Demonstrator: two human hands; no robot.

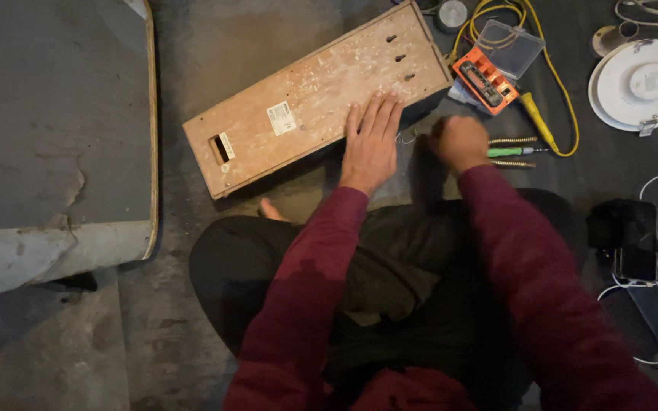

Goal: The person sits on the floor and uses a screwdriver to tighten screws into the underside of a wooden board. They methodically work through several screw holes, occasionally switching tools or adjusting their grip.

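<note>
A long brown wooden box [306, 99] with a white label and three holes lies tilted on the floor. My left hand [371, 141] rests flat on its near edge, fingers spread. My right hand [460, 142] is curled on the floor just right of the box, beside a green-handled screwdriver [510, 151] and two thin springs or threaded rods [513, 141]. The fist is blurred; I cannot tell whether it holds anything. A small wire loop [407, 138] lies between my hands.
An orange screwdriver-bit case [485, 80] with a clear lid, a yellow-handled soldering iron [535, 118] and its yellow cable lie at the back right. A round white lamp fitting [641, 84], a dark phone [637, 240] and white cables sit right. A grey slab [55, 114] fills the left.
</note>
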